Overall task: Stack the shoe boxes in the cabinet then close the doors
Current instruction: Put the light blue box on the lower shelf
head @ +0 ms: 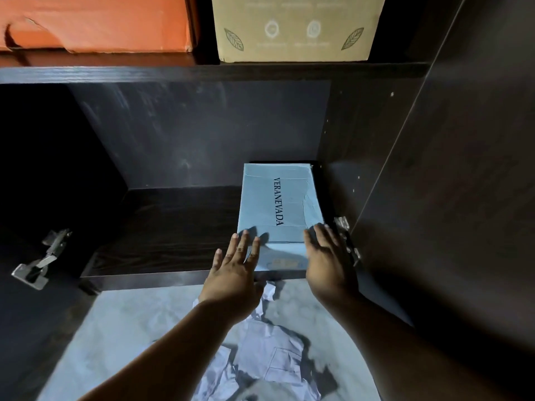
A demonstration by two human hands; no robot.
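The light blue shoe box (279, 209) lies flat in the lower compartment's right corner, against the cabinet (341, 134) side wall. Your left hand (236, 266) and right hand (327, 256) flank its near end — fingers spread and straight, tips at its corners. On the shelf above it stand an orange box (95, 21) and a tan box (295, 27).

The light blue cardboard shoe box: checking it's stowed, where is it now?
In the head view the light blue cardboard shoe box lies on the lower dark wooden shelf, against the cabinet's right wall.
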